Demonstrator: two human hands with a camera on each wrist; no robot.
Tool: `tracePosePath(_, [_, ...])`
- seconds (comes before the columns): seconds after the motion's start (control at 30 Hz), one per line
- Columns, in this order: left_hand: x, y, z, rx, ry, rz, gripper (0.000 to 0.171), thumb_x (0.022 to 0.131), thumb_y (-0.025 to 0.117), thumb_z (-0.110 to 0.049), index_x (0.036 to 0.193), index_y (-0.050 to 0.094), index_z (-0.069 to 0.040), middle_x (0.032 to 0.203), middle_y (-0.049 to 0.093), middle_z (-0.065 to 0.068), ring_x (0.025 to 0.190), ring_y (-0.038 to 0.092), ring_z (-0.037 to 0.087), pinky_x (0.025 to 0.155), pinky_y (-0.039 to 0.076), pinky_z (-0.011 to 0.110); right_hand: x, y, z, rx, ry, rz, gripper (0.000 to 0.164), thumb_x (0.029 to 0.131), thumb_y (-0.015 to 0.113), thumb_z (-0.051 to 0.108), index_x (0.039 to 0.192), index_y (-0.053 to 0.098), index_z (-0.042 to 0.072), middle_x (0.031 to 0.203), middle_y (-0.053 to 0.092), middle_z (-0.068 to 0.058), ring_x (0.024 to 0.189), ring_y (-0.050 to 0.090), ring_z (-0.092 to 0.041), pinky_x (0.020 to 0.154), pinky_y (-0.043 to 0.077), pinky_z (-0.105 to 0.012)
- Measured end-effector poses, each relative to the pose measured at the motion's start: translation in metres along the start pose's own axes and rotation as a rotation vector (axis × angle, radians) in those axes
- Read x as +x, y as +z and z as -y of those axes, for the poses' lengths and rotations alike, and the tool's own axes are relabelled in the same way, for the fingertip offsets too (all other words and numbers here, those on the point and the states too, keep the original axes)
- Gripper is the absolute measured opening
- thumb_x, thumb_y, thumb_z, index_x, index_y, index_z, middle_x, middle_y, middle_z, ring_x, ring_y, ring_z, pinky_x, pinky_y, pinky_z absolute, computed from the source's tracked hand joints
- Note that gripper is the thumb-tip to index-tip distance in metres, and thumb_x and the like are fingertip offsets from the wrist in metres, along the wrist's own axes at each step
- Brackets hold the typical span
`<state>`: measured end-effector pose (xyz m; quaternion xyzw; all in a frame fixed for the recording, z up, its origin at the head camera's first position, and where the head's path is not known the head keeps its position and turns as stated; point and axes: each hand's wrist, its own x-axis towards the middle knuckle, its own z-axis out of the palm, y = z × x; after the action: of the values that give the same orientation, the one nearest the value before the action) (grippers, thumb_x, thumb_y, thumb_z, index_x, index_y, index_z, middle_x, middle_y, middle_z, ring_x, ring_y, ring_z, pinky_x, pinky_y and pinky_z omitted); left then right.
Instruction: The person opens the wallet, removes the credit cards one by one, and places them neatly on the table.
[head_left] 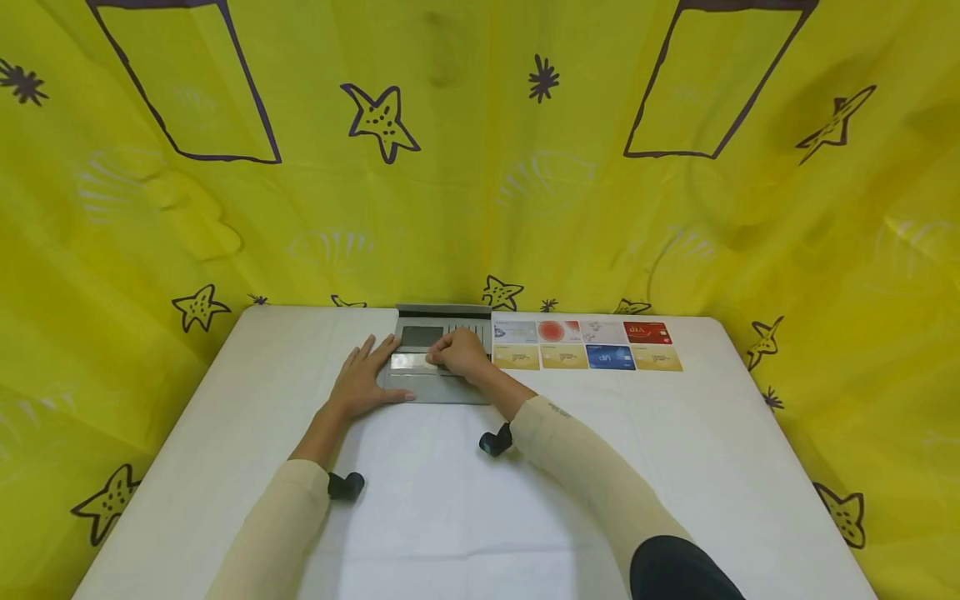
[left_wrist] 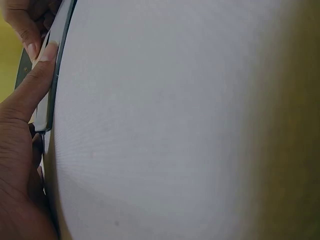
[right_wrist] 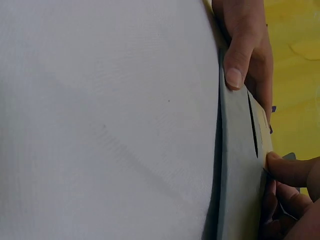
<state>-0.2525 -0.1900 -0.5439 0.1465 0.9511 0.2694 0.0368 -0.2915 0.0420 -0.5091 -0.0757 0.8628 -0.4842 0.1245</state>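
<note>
In the head view a flat grey card holder point(head_left: 438, 388) with a dark panel and slots lies unfolded near the back of the white table. My left hand point(head_left: 358, 385) rests at its left side with spread, straight fingers. The left thumb point(right_wrist: 236, 70) presses on the holder's front face. Over the holder's middle, my right hand point(head_left: 460, 353) pinches a pale card point(head_left: 411, 362) between thumb and fingertips. In the right wrist view the right thumb point(right_wrist: 281, 167) lies on the card's edge, just behind a dark slit; the fingers beyond are partly hidden.
Two rows of cards lie to the right of the holder, among them a red card point(head_left: 647, 332), a blue card point(head_left: 611, 357) and a gold card point(head_left: 564, 357). A yellow curtain point(head_left: 450, 208) hangs right behind the white table point(head_left: 450, 517).
</note>
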Motion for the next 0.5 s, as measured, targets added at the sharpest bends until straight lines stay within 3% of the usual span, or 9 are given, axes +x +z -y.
tracePosePath(0.3, [0.0013, -0.0003, -0.0001, -0.010, -0.009, 0.002, 0.111, 0.080, 0.085, -0.056, 0.166, 0.032, -0.011, 0.173, 0.025, 0.010, 0.160, 0.006, 0.039, 0.128, 0.002, 0.058, 0.0010, 0.0093, 0.0032, 0.043, 0.094, -0.123, 0.010, 0.092, 0.082, 0.014, 0.086, 0.082, 0.006, 0.095, 0.075, -0.004, 0.089, 0.062, -0.018, 0.076, 0.051, -0.031])
tracePosePath(0.5, [0.0005, -0.0013, -0.0007, 0.001, -0.014, 0.008, 0.111, 0.080, 0.085, -0.057, 0.166, 0.031, -0.011, 0.173, 0.025, 0.011, 0.160, 0.006, 0.039, 0.128, 0.002, 0.058, 0.0004, 0.0096, 0.0013, 0.036, 0.051, -0.121, 0.010, 0.093, 0.082, 0.015, 0.087, 0.083, 0.007, 0.094, 0.075, -0.004, 0.090, 0.063, -0.018, 0.076, 0.052, -0.031])
